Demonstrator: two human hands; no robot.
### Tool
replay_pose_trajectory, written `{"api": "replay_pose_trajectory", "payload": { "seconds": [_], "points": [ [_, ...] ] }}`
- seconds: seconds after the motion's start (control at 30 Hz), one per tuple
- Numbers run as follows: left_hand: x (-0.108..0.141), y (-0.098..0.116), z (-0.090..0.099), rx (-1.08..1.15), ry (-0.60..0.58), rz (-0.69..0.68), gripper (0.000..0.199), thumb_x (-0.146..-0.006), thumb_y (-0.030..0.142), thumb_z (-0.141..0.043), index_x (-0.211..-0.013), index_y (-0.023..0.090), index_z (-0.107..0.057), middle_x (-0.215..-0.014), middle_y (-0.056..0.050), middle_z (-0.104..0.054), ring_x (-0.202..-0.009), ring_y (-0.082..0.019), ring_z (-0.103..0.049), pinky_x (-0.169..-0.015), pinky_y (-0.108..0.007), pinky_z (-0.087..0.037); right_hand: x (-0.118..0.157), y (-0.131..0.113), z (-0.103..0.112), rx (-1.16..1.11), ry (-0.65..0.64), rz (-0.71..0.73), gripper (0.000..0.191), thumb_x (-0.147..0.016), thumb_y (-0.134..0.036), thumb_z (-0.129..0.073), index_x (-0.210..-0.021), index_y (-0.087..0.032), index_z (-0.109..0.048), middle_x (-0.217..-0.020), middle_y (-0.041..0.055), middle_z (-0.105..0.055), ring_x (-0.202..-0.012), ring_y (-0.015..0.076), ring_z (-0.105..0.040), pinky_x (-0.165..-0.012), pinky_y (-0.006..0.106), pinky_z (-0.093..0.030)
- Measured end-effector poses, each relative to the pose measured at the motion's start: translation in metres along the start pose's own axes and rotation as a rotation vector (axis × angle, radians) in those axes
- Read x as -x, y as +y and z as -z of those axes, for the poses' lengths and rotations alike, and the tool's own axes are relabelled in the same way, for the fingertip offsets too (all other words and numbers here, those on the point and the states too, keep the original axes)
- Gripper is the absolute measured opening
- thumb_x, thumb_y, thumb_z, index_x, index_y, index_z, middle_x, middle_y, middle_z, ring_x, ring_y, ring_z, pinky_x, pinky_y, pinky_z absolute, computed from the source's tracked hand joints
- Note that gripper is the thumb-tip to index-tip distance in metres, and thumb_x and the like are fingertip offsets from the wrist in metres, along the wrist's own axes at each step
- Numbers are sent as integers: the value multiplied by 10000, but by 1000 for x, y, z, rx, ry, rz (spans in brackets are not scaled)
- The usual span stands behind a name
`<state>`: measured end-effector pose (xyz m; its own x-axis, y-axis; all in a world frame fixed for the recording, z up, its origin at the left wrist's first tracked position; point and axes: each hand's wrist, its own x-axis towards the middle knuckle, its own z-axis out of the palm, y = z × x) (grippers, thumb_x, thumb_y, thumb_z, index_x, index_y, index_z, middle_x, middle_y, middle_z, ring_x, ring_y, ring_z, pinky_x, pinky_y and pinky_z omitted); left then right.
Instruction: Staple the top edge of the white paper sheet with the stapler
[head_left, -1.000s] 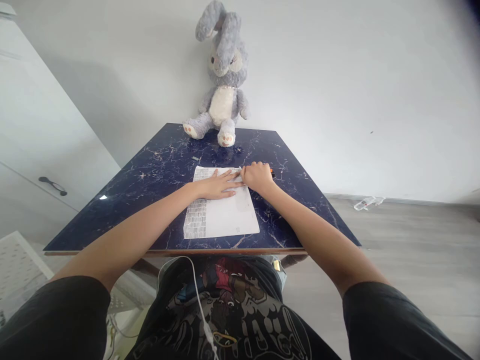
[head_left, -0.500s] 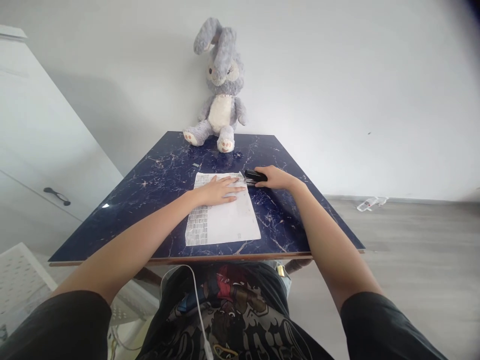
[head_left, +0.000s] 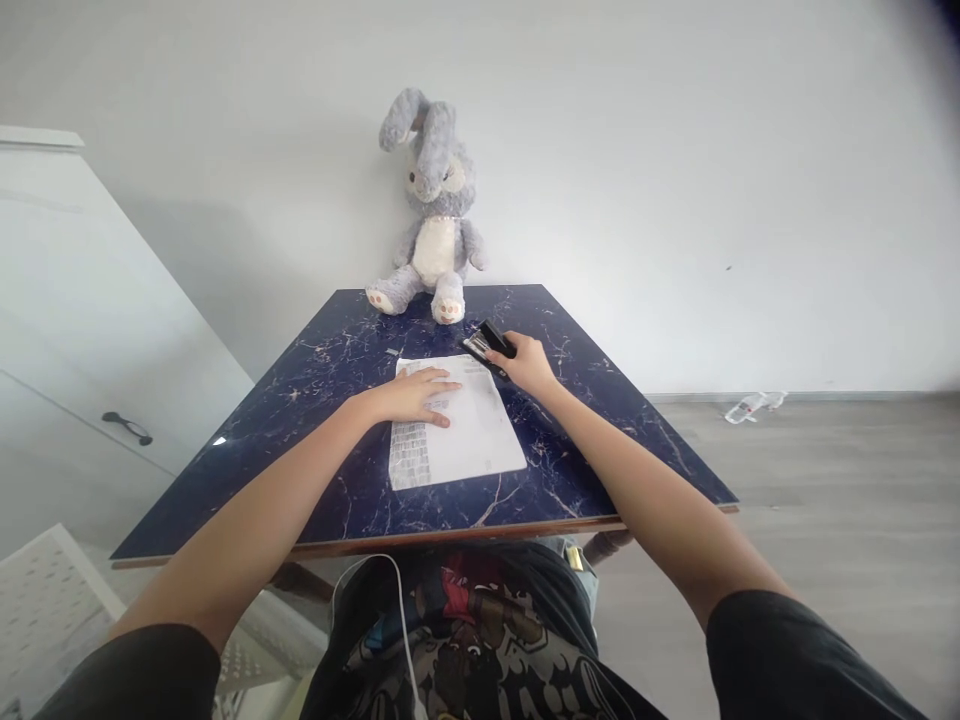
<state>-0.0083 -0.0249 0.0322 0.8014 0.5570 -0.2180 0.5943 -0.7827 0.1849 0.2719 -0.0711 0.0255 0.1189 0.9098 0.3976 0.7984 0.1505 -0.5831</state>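
Note:
A white sheet of paper (head_left: pixel 472 440) with printed or patterned markings down its left side lies on the dark blue marbled table (head_left: pixel 300 400). My left hand (head_left: pixel 416 395) rests on its upper left part, fingers spread. Gripped in my right hand (head_left: pixel 525 362) is a black stapler (head_left: pixel 495 338), its jaws apart and pointing to the upper left. The stapler is by the paper's upper right corner; whether it touches the sheet I cannot tell. My palm and fingers hide part of its rear.
A grey plush rabbit (head_left: pixel 436 240) sits at the table's back edge against the wall. A small pale piece (head_left: pixel 392 352) lies behind the paper. To the left stands a white cabinet (head_left: pixel 90 300), with a white perforated chair (head_left: pixel 52 600) below it. Clear plastic packaging (head_left: pixel 754 405) lies on the floor at right.
The stapler has turned from pointing left to pointing up and left, at the paper's corner. My left hand has slid left on the sheet. The camera view has tilted up slightly.

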Motion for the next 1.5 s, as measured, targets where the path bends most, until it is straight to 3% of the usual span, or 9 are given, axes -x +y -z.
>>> {"api": "replay_pose_trajectory", "payload": {
  "seconds": [0.13, 0.27, 0.5, 0.63, 0.73, 0.83, 1.0, 1.13, 1.5],
  "points": [
    [-7, -5, -10, -27, 105, 144, 1035, -892, 835, -519, -1669, 178, -334, -1726, -247, -256, -1576, -460, -275, -1240, -606, -253, 8, -10, -21, -89, 11, 79, 326, -898, -496, -632, -965, -180, -679, -853, 41, -724, -733, 192, -610, -682, 275, -406],
    [-13, -9, -20, 50, 162, -17, 948, -925, 792, -526, -1649, 203, -357, -1737, -184, -278, -1600, -372, -274, -1283, -488, -238, 10, -10, -30, -161, -19, 79, 328, -881, -516, -637, -919, -190, -656, -812, 12, -693, -708, 173, -578, -666, 267, -389],
    [-24, -12, -23, 293, 372, -85, 899, -815, 680, -770, -1508, 163, -521, -1557, -200, -535, -1431, -383, -516, -1212, -493, -398, 8, -5, -35, -164, -86, 45, 376, -875, -561, -641, -858, -186, -652, -736, -16, -636, -666, 153, -534, -625, 269, -345],
    [-26, -38, -20, 516, 408, 32, 823, -716, 620, -877, -1365, 183, -621, -1443, -196, -631, -1330, -400, -612, -1133, -543, -485, 7, -1, -34, -178, -138, 127, 331, -851, -498, -699, -917, -174, -700, -785, 13, -677, -700, 177, -573, -654, 284, -370],
    [-22, -55, -19, 669, 474, -37, 756, -706, 552, -904, -1318, 203, -628, -1390, -170, -668, -1291, -346, -650, -1081, -506, -535, 5, 2, -33, -205, -211, 259, 318, -828, -460, -751, -962, -172, -733, -859, 35, -724, -776, 205, -625, -728, 303, -424],
    [-17, -57, -18, 597, 484, -116, 659, -732, 501, -898, -1276, 220, -653, -1301, -126, -713, -1213, -306, -683, -1055, -476, -542, 1, 7, -30, -259, -289, 316, 359, -816, -457, -789, -1044, -183, -752, -934, 51, -758, -842, 227, -667, -794, 327, -474],
    [-17, -45, -21, 440, 502, -169, 475, -798, 453, -842, -1166, 196, -686, -1099, -90, -739, -1025, -267, -698, -971, -427, -549, -5, 18, -18, -677, -499, 178, 410, -834, -371, -772, -1207, -202, -740, -1240, 101, -759, -1129, 272, -692, -982, 386, -521],
    [-21, -45, -26, 376, 521, -185, 401, -839, 421, -800, -1151, 199, -680, -1091, -81, -738, -986, -247, -690, -917, -390, -548, -6, 29, -10, -942, -667, 29, 420, -779, -218, -687, -1193, -188, -754, -1289, 98, -756, -1173, 282, -684, -1020, 408, -518],
    [-29, -41, -31, 261, 574, -180, 230, -909, 397, -715, -1023, 199, -735, -1017, -79, -744, -917, -247, -691, -867, -382, -541, -10, 40, -14, -1034, -733, -69, 575, -622, -94, -552, -1151, -190, -754, -1277, 67, -764, -1131, 269, -706, -976, 395, -551]
  ]
}}
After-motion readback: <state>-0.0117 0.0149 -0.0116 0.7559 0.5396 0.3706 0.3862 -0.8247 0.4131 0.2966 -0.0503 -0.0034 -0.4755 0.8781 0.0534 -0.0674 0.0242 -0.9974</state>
